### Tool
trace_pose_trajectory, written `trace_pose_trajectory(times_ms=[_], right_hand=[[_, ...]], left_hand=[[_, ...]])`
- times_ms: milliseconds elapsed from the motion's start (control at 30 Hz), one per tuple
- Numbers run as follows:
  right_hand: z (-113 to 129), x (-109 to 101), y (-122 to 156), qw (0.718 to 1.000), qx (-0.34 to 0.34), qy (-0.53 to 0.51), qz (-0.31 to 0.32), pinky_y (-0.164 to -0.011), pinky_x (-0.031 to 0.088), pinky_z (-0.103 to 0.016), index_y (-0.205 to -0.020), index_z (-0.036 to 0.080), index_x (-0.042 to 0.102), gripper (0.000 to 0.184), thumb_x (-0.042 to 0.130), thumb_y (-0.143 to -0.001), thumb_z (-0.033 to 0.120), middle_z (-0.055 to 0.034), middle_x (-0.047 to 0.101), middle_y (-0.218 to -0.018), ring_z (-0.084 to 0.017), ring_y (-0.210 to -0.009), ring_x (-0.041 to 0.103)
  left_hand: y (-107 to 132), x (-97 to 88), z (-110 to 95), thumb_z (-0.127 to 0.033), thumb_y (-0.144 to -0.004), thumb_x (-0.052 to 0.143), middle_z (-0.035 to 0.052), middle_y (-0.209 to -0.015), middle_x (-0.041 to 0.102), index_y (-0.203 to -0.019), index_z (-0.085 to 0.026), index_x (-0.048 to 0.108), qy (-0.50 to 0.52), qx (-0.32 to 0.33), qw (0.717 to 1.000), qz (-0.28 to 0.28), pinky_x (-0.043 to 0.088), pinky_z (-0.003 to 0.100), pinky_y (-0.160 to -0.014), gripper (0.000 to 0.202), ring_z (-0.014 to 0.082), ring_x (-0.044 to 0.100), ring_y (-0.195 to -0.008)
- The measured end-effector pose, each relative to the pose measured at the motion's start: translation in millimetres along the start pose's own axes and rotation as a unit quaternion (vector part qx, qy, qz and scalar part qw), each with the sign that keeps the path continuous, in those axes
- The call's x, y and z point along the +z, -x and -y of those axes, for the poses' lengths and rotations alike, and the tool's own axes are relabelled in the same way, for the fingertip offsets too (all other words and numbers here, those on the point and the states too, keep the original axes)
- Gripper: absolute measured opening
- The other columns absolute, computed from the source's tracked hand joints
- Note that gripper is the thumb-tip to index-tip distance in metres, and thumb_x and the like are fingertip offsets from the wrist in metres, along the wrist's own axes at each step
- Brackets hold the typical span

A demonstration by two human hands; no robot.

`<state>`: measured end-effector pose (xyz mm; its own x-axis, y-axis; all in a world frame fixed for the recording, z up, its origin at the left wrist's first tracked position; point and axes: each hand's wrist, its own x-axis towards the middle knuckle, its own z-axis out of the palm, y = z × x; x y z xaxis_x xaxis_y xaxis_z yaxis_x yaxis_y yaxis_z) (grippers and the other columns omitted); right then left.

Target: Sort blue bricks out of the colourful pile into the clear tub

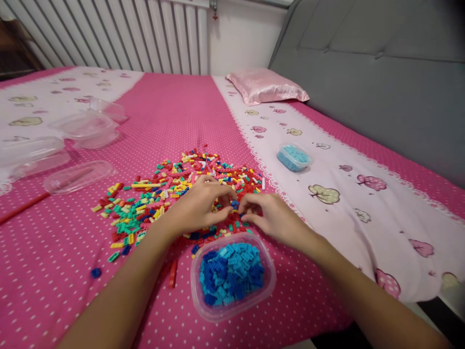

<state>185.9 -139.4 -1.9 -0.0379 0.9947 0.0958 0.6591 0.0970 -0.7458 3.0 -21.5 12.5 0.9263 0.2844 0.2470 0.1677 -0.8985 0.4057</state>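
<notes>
A wide heap of small plastic building bricks (145, 213) in red, yellow, green, pink and blue lies on the bed. My left hand (199, 203) is over the middle of the heap, its fingers curved and the thumb apart from the forefinger. Close by on the right, my right hand (271, 213) has its fingers curled in at the heap's edge; what its fingertips hold, if anything, is too small to make out. Several dark blue bricks (234, 204) show between the two hands. Just below them, a clear plastic box (271, 283) contains light and dark blue bricks (232, 271).
A second, smaller box (295, 158) of light blue bricks stands to the right. Clear empty containers (85, 125) and a lid (80, 177) lie at left, near a red stick (23, 208). One blue brick (96, 272) sits apart. A pink pillow (267, 86) is at the back.
</notes>
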Motion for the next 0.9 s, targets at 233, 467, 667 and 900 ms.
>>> trace_pose_trajectory(times_ms=[233,467,667,900], right_hand=[[-5.9,-1.1,-6.7,0.963,0.097,-0.234,-0.089,-0.072,0.057,-0.034,-0.083,0.021,0.069,0.011,0.069,-0.076,0.013,-0.0012,0.073,-0.081,-0.017,-0.074,0.071],[-3.2,0.4,-6.3,0.954,0.123,-0.26,-0.086,-0.068,0.059,-0.034,-0.085,0.021,0.069,0.009,0.073,-0.078,0.018,-0.0016,0.072,-0.081,-0.016,-0.067,0.069],[-3.6,3.8,-6.0,0.949,0.103,-0.285,-0.094,-0.071,0.059,-0.034,-0.084,0.021,0.066,0.01,0.072,-0.082,0.028,-0.0022,0.07,-0.076,-0.018,-0.072,0.072],[-3.6,3.1,-6.1,0.954,0.106,-0.269,-0.083,-0.073,0.058,-0.038,-0.084,0.02,0.069,0.01,0.076,-0.077,0.023,-0.0021,0.07,-0.074,-0.018,-0.07,0.07]], left_hand=[[-0.3,1.0,2.0,-0.025,-0.085,0.062,-0.001,-0.087,0.074,-0.094,-0.022,0.069,0.006,0.009,1.0,-0.007,0.034,0.037,-0.096,0.012,0.0186,0.064,-0.086],[-0.5,1.2,3.1,-0.024,-0.088,0.062,-0.0022,-0.091,0.075,-0.099,-0.022,0.069,0.014,0.023,1.0,-0.006,0.033,0.037,-0.096,0.013,0.0168,0.065,-0.085],[-1.7,0.0,1.6,-0.025,-0.089,0.064,0.0003,-0.096,0.076,-0.103,-0.022,0.071,0.002,0.022,0.999,-0.025,0.033,0.038,-0.099,0.016,0.0184,0.065,-0.088],[-1.0,0.2,3.3,-0.036,-0.089,0.07,0.0015,-0.088,0.074,-0.094,-0.022,0.073,-0.007,0.012,1.0,-0.026,0.034,0.039,-0.1,0.016,0.0191,0.064,-0.085]])
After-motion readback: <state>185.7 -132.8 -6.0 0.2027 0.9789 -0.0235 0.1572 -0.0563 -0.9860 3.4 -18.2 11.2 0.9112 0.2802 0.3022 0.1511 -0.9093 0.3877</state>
